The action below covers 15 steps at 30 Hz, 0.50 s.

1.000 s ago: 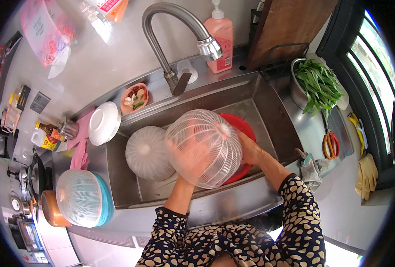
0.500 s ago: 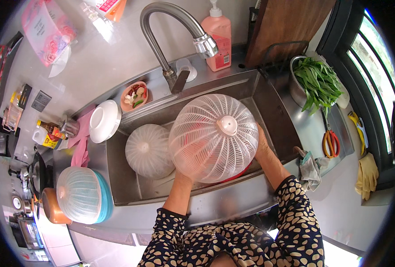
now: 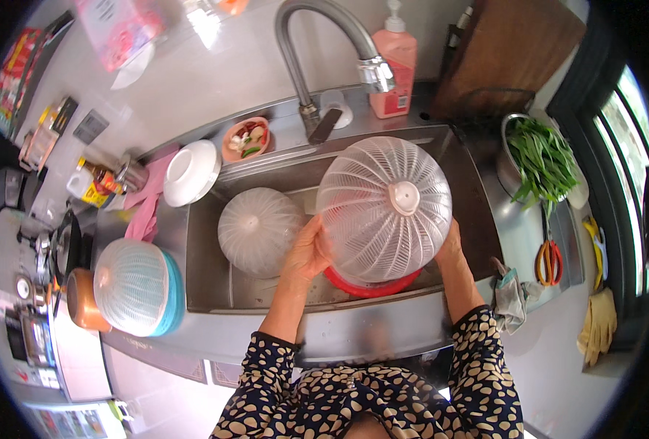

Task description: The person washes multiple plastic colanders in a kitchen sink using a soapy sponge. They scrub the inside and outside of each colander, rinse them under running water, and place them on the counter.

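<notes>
Over the right half of the sink I hold a clear, slotted plastic dome cover (image 3: 365,212) with a pale knob on top. My left hand (image 3: 311,247) grips its left side, thumb and palm showing. My right hand (image 3: 450,243) is closed on its right side, its fingers mostly hidden behind the dome. Below the dome shows the rim of a red basin (image 3: 374,288); whether the two touch I cannot tell. Left of my left hand, a second clear dome cover (image 3: 257,233) sits in the sink (image 3: 211,287).
A faucet (image 3: 295,66) arches behind the dome. On the left stand a white-domed blue basket (image 3: 169,296), white bowls (image 3: 193,173) and a pink dish (image 3: 257,152) of garlic and peppers. Leafy greens (image 3: 542,161), red-handled scissors (image 3: 549,263) and a grey cloth (image 3: 512,304) are on the right.
The view has shifted, so the surroundings sit differently. The dome in my hands is tilted a little differently, and more of the red rim and my left hand shows.
</notes>
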Available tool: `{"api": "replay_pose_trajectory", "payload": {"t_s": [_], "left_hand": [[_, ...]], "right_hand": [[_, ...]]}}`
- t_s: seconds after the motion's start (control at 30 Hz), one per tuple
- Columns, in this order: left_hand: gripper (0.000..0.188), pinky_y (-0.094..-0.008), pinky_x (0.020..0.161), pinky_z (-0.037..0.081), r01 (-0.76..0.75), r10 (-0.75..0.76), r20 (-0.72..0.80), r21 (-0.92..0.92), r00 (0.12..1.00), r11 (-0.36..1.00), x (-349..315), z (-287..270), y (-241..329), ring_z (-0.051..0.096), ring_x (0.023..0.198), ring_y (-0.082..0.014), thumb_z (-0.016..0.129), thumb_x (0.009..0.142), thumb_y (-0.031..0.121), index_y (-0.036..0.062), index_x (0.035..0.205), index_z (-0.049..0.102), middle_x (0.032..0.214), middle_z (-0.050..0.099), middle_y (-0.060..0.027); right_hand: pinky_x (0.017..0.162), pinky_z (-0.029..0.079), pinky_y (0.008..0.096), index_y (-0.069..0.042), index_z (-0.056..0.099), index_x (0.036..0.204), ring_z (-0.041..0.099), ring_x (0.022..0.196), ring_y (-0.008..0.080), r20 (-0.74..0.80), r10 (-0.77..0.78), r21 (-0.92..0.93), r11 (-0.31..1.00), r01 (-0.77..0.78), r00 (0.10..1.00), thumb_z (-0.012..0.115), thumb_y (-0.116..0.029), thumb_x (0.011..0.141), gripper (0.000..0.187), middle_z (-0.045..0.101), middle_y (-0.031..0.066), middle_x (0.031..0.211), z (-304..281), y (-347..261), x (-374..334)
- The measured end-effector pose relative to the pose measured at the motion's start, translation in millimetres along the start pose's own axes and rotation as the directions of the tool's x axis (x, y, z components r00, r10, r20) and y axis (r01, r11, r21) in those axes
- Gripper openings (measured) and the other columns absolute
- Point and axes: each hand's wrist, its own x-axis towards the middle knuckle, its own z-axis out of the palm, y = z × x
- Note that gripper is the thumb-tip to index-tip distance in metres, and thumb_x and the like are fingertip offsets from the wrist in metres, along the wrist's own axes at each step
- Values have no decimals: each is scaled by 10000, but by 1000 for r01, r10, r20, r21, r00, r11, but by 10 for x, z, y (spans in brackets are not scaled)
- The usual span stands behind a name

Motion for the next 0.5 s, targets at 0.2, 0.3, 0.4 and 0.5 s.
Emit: {"api": "replay_pose_trajectory", "payload": {"t_s": [0.2, 0.3, 0.4, 0.5], "left_hand": [[88, -186, 584, 539, -92, 99, -159, 49, 982, 995, -163, 296, -23, 617, 677, -67, 583, 885, 165, 92, 934, 586, 800, 634, 18], [134, -204, 573, 528, -127, 152, -133, 185, 979, 975, -246, 93, 47, 577, 627, -36, 555, 906, 253, 127, 860, 561, 698, 570, 61], [243, -241, 641, 514, -110, 170, -202, 278, 965, 954, -275, 26, 93, 580, 762, -50, 546, 904, 346, 107, 950, 562, 804, 587, 19], [441, -344, 845, 483, -140, 239, -158, 470, 958, 872, -318, 167, 127, 541, 1034, -152, 526, 890, 410, 89, 1190, 489, 1163, 543, -45]], "right_hand": [[842, 490, 348, 50, 505, 1181, 593, 969, 247, 164, 177, 296, 929, -220, 970, 534, -184, 878, 384, 578, 157, 1117, 103, -42, -125], [852, 494, 365, 42, 431, 1252, 563, 1008, 225, 319, -79, -197, 969, 148, 944, 436, -248, 920, 441, 548, 150, 1150, 285, -62, -209], [848, 493, 378, 16, 429, 1261, 558, 1014, 233, 306, 13, 85, 996, -41, 952, 393, -284, 936, 444, 544, 148, 1154, 368, -36, -142], [852, 492, 369, 2, 441, 1254, 565, 1004, 235, 123, 105, 186, 974, -127, 987, 353, -285, 952, 426, 550, 150, 1141, 285, -97, -55]]}}
